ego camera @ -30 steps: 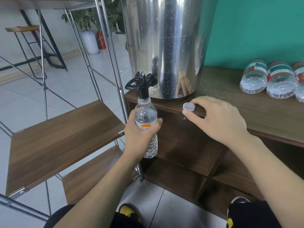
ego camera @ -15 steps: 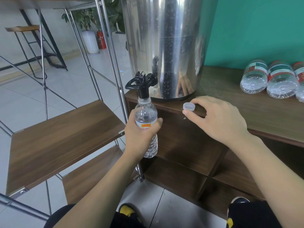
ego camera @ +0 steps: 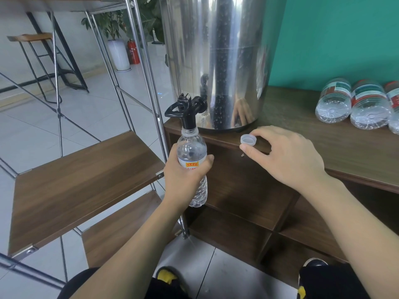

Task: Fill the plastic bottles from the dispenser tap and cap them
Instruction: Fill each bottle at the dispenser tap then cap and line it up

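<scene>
Our left hand [ego camera: 185,175] grips the bottle [ego camera: 192,167], mouth up under the black tap [ego camera: 187,108]; our right hand [ego camera: 285,156], at three o'clock, pinches the cap [ego camera: 248,140] at the worktop [ego camera: 345,147] edge. Nothing has shifted over the last second, so filling likely continues. Bottle clear, ribbed, yellow-red label; water level unclear.

Dispenser [ego camera: 216,61] top + rightmost lying bottle [ego camera: 394,108] cropped by frame; held bottle [ego camera: 192,152] midsection behind left-hand fingers [ego camera: 208,159].

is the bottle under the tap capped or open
Open: the bottle has a bare neck under the tap; the cap sits by the right hand.
</scene>
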A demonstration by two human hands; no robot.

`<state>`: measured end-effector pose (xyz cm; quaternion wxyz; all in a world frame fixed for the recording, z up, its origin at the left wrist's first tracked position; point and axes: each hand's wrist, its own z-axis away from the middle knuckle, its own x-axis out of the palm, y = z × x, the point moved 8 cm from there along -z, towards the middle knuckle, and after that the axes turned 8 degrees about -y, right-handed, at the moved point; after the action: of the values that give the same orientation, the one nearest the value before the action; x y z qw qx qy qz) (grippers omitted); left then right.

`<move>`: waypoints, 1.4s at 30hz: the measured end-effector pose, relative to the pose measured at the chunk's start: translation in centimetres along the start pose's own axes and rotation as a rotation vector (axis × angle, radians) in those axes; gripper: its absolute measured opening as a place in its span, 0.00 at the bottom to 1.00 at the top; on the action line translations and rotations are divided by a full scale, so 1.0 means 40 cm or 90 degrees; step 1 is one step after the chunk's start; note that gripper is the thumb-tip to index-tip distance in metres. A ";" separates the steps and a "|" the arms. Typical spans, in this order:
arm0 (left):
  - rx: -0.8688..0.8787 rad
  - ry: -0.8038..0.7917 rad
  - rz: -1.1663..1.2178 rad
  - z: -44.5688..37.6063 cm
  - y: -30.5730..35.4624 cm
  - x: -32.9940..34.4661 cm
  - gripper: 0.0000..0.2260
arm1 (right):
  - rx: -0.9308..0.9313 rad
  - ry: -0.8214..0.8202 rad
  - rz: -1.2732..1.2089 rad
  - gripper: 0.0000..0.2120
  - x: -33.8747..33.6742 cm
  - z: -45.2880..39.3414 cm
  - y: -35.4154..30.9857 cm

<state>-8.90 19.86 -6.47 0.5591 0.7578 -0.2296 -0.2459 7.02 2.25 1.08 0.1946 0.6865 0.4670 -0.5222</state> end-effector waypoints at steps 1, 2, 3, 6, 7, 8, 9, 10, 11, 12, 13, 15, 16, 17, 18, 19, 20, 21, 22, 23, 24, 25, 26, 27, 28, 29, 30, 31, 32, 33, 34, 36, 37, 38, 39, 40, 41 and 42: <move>0.000 0.000 0.000 0.000 -0.001 0.000 0.27 | 0.000 0.001 0.000 0.19 0.000 0.000 0.000; 0.000 -0.001 0.000 -0.001 0.000 0.000 0.28 | 0.001 0.001 0.000 0.19 -0.002 0.001 -0.001; 0.000 -0.001 0.000 -0.002 -0.001 0.000 0.28 | 0.003 0.000 -0.001 0.19 -0.003 0.001 -0.001; -0.003 -0.003 -0.004 -0.001 0.001 0.001 0.29 | 0.003 -0.001 -0.003 0.19 -0.005 0.001 -0.003; -0.003 -0.004 -0.003 -0.001 0.001 0.001 0.29 | 0.003 -0.003 -0.001 0.19 -0.005 0.001 -0.003; -0.001 -0.004 -0.002 -0.001 0.002 0.001 0.28 | 0.005 -0.004 -0.001 0.19 -0.005 0.001 -0.003; 0.000 -0.006 -0.002 0.000 0.003 0.001 0.28 | 0.006 -0.004 -0.001 0.19 -0.004 0.001 -0.002; 0.001 -0.007 -0.001 0.001 0.004 0.001 0.28 | 0.007 -0.005 -0.002 0.18 -0.004 0.001 -0.002; 0.002 -0.007 0.001 0.001 0.004 0.001 0.28 | 0.007 -0.005 -0.001 0.18 -0.004 0.001 -0.003; 0.003 -0.006 0.002 0.001 0.005 0.001 0.28 | 0.007 -0.005 0.000 0.18 -0.005 0.001 -0.003; 0.003 -0.007 0.001 0.001 0.006 0.001 0.28 | 0.006 -0.005 0.000 0.18 -0.005 0.001 -0.003; 0.004 -0.008 -0.001 0.001 0.008 0.002 0.28 | 0.006 -0.004 0.000 0.18 -0.006 0.001 -0.004; 0.004 -0.008 -0.003 0.001 0.008 0.003 0.28 | 0.008 -0.005 0.001 0.18 -0.006 0.001 -0.004; 0.004 -0.008 -0.005 0.001 0.007 0.003 0.28 | 0.009 -0.006 0.000 0.18 -0.005 0.001 -0.004; 0.003 -0.008 -0.005 0.000 0.006 0.003 0.28 | 0.009 -0.006 -0.001 0.18 -0.005 0.001 -0.004; 0.003 -0.008 -0.003 0.001 0.006 0.003 0.28 | 0.008 -0.006 -0.001 0.19 -0.005 0.001 -0.004; 0.003 -0.007 -0.001 0.001 0.006 0.003 0.28 | 0.007 -0.006 -0.001 0.19 -0.004 0.001 -0.005; 0.002 -0.006 0.000 0.001 0.006 0.002 0.28 | 0.008 -0.007 -0.001 0.19 -0.004 0.001 -0.005; 0.002 -0.007 0.001 0.001 0.006 0.002 0.28 | 0.009 -0.007 0.002 0.19 -0.004 0.001 -0.005; 0.001 -0.007 0.003 0.001 0.007 0.002 0.28 | 0.009 -0.006 0.004 0.19 -0.005 0.001 -0.006; 0.000 -0.008 0.007 0.002 0.008 0.002 0.28 | 0.009 -0.004 0.005 0.19 -0.005 0.002 -0.006; 0.000 -0.007 0.010 0.002 0.008 0.003 0.27 | 0.008 -0.003 0.005 0.18 -0.006 0.002 -0.007; 0.000 -0.006 0.011 0.002 0.008 0.002 0.27 | 0.007 -0.002 0.006 0.18 -0.006 0.003 -0.007; 0.000 -0.005 0.012 0.002 0.008 0.002 0.27 | 0.006 -0.001 0.006 0.18 -0.007 0.003 -0.007; 0.001 -0.005 0.013 0.002 0.007 0.002 0.26 | 0.005 -0.002 0.008 0.18 -0.007 0.003 -0.007; 0.002 -0.007 0.014 0.002 0.007 0.001 0.26 | 0.004 -0.002 0.008 0.18 -0.007 0.002 -0.007; 0.003 -0.009 0.016 0.002 0.007 0.001 0.25 | 0.003 -0.002 0.008 0.18 -0.007 0.002 -0.007; 0.003 -0.009 0.017 0.002 0.006 0.001 0.25 | 0.002 -0.002 0.007 0.19 -0.006 0.002 -0.006; 0.003 -0.009 0.017 0.002 0.006 0.001 0.24 | 0.001 -0.003 0.008 0.19 -0.005 0.002 -0.006; 0.004 -0.008 0.016 0.002 0.007 0.001 0.24 | 0.001 -0.003 0.009 0.19 -0.005 0.002 -0.006; 0.005 -0.008 0.014 0.001 0.007 0.001 0.24 | 0.001 -0.002 0.011 0.19 -0.005 0.002 -0.006; 0.007 -0.009 0.013 0.000 0.006 0.002 0.25 | 0.002 -0.001 0.014 0.19 -0.006 0.002 -0.007; 0.009 -0.009 0.014 0.000 0.006 0.002 0.25 | 0.001 0.000 0.013 0.19 -0.006 0.002 -0.006; 0.010 -0.009 0.014 0.001 0.006 0.001 0.25 | 0.000 0.000 0.011 0.19 -0.006 0.002 -0.006; 0.009 -0.010 0.014 0.000 0.006 0.001 0.25 | -0.001 0.000 0.009 0.19 -0.006 0.002 -0.006; 0.009 -0.012 0.014 0.001 0.006 0.001 0.24 | -0.001 0.000 0.007 0.19 -0.005 0.002 -0.006; 0.010 -0.013 0.014 0.001 0.006 0.002 0.24 | -0.002 0.000 0.006 0.19 -0.005 0.001 -0.005; 0.010 -0.013 0.014 0.001 0.007 0.002 0.24 | -0.002 0.000 0.005 0.19 -0.005 0.001 -0.005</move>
<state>-8.89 19.70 -6.21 0.5532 0.7572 -0.2458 -0.2453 6.81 2.24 1.29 0.1977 0.6880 0.4654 -0.5205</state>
